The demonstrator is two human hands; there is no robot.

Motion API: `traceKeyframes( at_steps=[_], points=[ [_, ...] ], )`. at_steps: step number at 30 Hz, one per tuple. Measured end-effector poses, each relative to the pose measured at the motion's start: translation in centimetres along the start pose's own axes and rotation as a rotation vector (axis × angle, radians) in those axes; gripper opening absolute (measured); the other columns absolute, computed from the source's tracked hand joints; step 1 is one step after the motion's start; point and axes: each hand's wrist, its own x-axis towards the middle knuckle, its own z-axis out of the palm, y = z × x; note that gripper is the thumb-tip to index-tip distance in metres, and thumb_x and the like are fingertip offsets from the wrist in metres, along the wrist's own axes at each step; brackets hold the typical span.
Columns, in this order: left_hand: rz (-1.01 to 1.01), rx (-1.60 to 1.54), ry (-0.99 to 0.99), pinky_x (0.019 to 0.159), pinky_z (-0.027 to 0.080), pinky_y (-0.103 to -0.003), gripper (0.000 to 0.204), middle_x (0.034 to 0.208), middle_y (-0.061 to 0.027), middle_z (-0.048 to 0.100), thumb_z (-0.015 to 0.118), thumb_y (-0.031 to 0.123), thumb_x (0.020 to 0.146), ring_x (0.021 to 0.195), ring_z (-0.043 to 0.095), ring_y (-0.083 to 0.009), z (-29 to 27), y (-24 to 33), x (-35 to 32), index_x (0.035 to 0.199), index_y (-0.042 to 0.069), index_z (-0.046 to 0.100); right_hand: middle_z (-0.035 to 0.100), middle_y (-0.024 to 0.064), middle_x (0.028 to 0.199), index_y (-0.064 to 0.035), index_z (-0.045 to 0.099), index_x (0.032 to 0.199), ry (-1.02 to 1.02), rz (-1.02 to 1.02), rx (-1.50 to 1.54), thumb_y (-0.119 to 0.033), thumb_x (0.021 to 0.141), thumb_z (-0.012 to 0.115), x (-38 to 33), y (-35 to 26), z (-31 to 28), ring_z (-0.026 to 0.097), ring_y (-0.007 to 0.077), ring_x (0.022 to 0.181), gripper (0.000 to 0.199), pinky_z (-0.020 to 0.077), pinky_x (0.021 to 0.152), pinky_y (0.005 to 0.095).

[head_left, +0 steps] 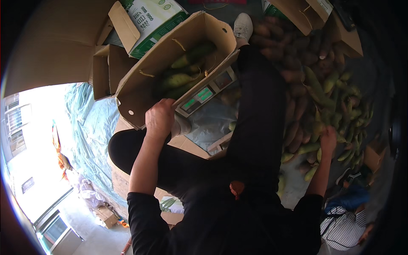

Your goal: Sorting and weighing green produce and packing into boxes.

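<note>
An open cardboard box [140, 91] with rope handles stands tilted before me, several long green radishes [182, 78] in its bottom. My left hand [160, 119] is closed over the near rim of this box. Under the box's right side shows a scale [206, 93] with lit green displays. On my right, my right hand [328, 138] reaches down into a large heap of green radishes [316, 87]. Its fingertips are lost among them, so I cannot see whether it grips one.
A white and green printed carton [153, 21] stands behind the box, beside a smaller open carton [114, 70]. Dark reddish-brown roots [280, 51] lie heaped at the far right. Another open carton [314, 15] leans there. Plastic sheeting [93, 127] covers something on the left.
</note>
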Motion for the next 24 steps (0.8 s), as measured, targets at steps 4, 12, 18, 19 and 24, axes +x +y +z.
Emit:
traceKeyframes(
  at_steps=[4,12,18,19,24],
  points=[
    [-0.002,0.017,0.014,0.067,0.052,-0.038,0.010,0.082,-0.0082,0.063,0.057,0.012,0.081,0.077,0.064,-0.0278,0.0,-0.4,-0.1,0.086,0.011,0.066,0.056,0.0118,0.085,-0.0035,0.058,0.093,-0.005,-0.104,0.152,-0.015,0.088,0.057,3.0,-7.5,-6.5,0.059,0.0231,0.074,0.013,0.0440,0.065,0.0322],
    [0.020,0.034,0.018,0.065,0.051,-0.040,0.011,0.080,-0.0085,0.062,0.054,0.012,0.082,0.076,0.064,-0.0293,0.0,-0.6,-0.1,0.085,0.010,0.064,0.058,-0.0010,0.079,-0.0012,0.059,0.094,0.018,-0.495,0.961,-0.008,0.093,0.050,7.4,-27.1,-17.3,0.056,0.0059,0.064,0.011,0.0374,0.057,0.0195],
    [0.027,0.029,-0.019,0.068,0.051,-0.041,0.014,0.087,-0.0118,0.064,0.058,0.015,0.082,0.079,0.063,-0.0318,-0.1,-0.7,0.4,0.092,0.009,0.066,0.066,0.0084,0.081,-0.0030,0.057,0.089,-0.400,-0.556,1.214,-0.013,0.092,0.056,11.4,-38.9,-16.8,0.064,0.0119,0.063,0.011,0.0487,0.052,0.0214],
    [0.023,0.027,0.001,0.069,0.051,-0.042,0.015,0.088,-0.0122,0.064,0.058,0.015,0.082,0.080,0.063,-0.0325,-0.3,-0.8,0.3,0.093,0.009,0.066,0.063,0.0056,0.069,-0.0007,0.058,0.083,-0.272,-0.592,1.196,-0.016,0.092,0.055,11.1,-40.9,-15.9,0.059,0.0133,0.049,0.018,0.0449,0.044,0.0268],
    [0.026,0.068,-0.020,0.071,0.049,-0.046,0.019,0.090,-0.0155,0.064,0.059,0.018,0.082,0.083,0.062,-0.0363,-0.2,-1.6,0.9,0.097,0.009,0.064,0.066,0.0113,0.086,-0.0107,0.070,0.078,0.077,-0.802,0.501,-0.023,0.077,0.063,9.9,-46.8,-12.1,0.066,0.0315,0.075,0.014,0.0517,0.066,0.0446]
  ],
)
